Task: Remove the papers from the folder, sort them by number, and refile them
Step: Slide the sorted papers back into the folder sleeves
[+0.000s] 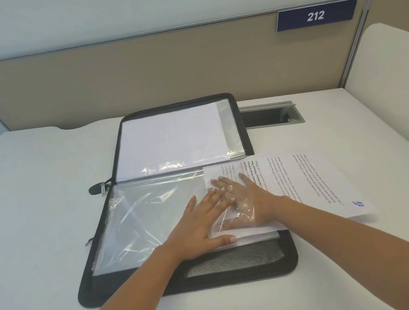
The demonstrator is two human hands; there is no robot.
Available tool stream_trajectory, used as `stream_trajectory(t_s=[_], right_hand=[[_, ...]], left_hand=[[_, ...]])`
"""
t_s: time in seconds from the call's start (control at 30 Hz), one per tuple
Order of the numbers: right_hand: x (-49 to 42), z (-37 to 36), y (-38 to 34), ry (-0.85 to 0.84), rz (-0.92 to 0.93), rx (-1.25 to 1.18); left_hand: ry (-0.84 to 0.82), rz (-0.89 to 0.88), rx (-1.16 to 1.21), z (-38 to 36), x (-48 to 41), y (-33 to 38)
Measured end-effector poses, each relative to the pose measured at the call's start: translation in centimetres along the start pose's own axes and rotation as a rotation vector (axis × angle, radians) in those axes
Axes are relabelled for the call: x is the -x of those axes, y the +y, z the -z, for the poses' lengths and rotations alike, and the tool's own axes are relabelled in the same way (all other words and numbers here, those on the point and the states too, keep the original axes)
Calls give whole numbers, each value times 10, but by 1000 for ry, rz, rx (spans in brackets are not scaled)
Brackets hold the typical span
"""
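Observation:
A black zip folder (230, 269) lies open on the white desk. Its far half holds a clear sleeve with a blank-looking white sheet (170, 141). On the near half lies a clear plastic sleeve (143, 216). A printed paper (312, 179) with a blue handwritten number at its corner sticks out of that sleeve to the right. My right hand (241, 199) lies flat on the paper, inside the sleeve's open side, seen through the plastic. My left hand (202, 223) presses flat on top of the sleeve beside it.
A tan partition (134, 78) with a blue "212" sign (315, 15) backs the white desk (29, 205). A grey cable hatch (271, 115) sits open just right of the folder's far half. A white side panel (397, 75) rises at the right.

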State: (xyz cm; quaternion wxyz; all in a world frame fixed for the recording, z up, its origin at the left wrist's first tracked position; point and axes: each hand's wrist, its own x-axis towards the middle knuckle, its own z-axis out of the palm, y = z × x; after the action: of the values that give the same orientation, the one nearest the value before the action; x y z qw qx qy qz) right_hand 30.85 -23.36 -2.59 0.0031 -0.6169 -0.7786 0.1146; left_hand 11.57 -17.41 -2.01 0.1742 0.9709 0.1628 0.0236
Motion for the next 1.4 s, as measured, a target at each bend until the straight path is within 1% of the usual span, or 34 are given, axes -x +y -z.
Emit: stream_trajectory(t_s=[0.07, 0.13, 0.2, 0.27, 0.33, 0.37, 0.47, 0.5, 0.57, 0.73, 0.83, 0.9, 0.97, 1.13, 1.27, 1.33, 1.4], right_hand=[[-2, -2, -2, 5, -1, -20], [3, 4, -4, -8, 11, -76], [15, 15, -4, 12, -48, -229], [27, 23, -1, 87, -134, -384], [33, 23, 6, 173, -126, -334], [34, 20, 10, 184, -128, -310], [33, 15, 10, 130, -103, -270], [32, 13, 7, 123, -87, -250], [29, 12, 1, 131, -72, -228], [26, 6, 0, 138, -99, -230], [36, 9, 9, 213, -188, -220], [44, 10, 16, 210, -265, -201], [51, 9, 18, 189, -301, -233], [49, 1, 7, 200, -314, -282], [38, -4, 1, 198, -310, -161], [33, -5, -4, 168, -293, -95], [30, -4, -6, 100, -271, -84]], left_hand=[[19, 3, 40, 0, 0, -1], [63, 7, 142, 0, 0, -2], [112, 34, 286, 1, 0, -3], [152, 87, 368, 4, -1, -5], [164, 103, 286, 7, -4, -7], [144, 97, 218, 9, -6, -8], [-19, 112, 37, 11, -10, -4], [-72, 114, 0, 9, -11, -3], [-116, 105, -21, 5, -10, -2], [-125, 112, -80, 3, -7, 0], [-140, 112, -164, 4, -6, 6], [-134, 121, -211, 3, -6, 11], [-129, 127, -252, -1, -7, 17], [-126, 153, -257, -6, -10, 26], [-115, 162, -228, -4, -9, 28], [-109, 169, -209, -3, -10, 28], [-110, 172, -194, -4, -10, 28]])
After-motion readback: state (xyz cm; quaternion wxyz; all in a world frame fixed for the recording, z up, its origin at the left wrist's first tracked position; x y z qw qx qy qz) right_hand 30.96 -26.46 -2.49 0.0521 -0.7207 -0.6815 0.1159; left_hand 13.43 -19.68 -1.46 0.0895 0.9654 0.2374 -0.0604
